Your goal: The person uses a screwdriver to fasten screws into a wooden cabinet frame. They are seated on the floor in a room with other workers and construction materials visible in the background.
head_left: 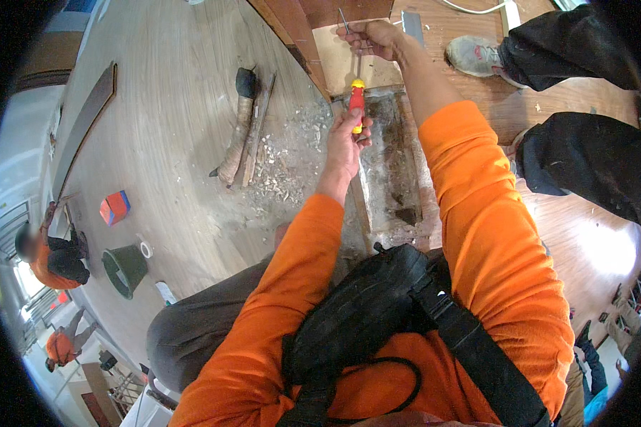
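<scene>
My left hand (pixel 342 151) is closed around the red and yellow handle of a screwdriver (pixel 357 99), its shaft pointing away from me. Beyond it, my right hand (pixel 379 38) has its fingers pinched near the far end of that shaft. A thin metal rod (pixel 344 21) sticks out past the right fingertips; whether it is separate from the screwdriver I cannot make out. Beneath both hands lie a pale board (pixel 327 44) and a rough, dusty recess (pixel 389 160) in the floor. A brown wooden panel (pixel 281 25) stands just left of the right hand.
Left of the recess are a tool with a wrapped handle and black end (pixel 235 135), a wood strip (pixel 258 128) and scattered debris (pixel 281 167). Farther left stand a green bucket (pixel 124 270), a red-blue box (pixel 115 208) and a person (pixel 55 265). Another person's shoe (pixel 473 56) is close at right.
</scene>
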The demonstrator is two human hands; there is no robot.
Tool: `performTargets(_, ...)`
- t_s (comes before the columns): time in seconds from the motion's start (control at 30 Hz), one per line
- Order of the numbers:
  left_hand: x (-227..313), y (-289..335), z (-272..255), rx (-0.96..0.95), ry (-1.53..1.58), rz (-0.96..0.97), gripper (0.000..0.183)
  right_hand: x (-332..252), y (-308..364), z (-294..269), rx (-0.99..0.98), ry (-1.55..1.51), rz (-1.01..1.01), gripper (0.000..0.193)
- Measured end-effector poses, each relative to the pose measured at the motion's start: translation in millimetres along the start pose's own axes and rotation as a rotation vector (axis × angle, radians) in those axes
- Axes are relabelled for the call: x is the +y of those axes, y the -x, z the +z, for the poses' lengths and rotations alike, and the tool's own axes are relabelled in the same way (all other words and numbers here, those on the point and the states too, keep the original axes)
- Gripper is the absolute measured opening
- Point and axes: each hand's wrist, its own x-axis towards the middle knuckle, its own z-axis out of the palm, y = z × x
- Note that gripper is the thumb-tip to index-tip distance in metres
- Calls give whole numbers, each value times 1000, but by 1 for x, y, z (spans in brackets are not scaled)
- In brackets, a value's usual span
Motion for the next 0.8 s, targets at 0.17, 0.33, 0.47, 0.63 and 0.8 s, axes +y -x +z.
performTargets(0.17,0,3,6,1,-30,-20,24,-15,-12,6,164,672,-117,28)
performTargets(0.33,-12,-1,17,-47,-19,-47,26,-10,-44,-26,417,1670,-803,33)
performTargets(0.47,-2,2,-6,9,-5,-17,26,-26,-7,39,511,1354,-361,25)
performTargets(0.63,-1,5,-7,2,-10,-2,24,-53,3,42,542,1436,-466,21)
performTargets(0.8,-1,0,1,-8,-10,-10,23,-27,-11,7,130,984,-69,41)
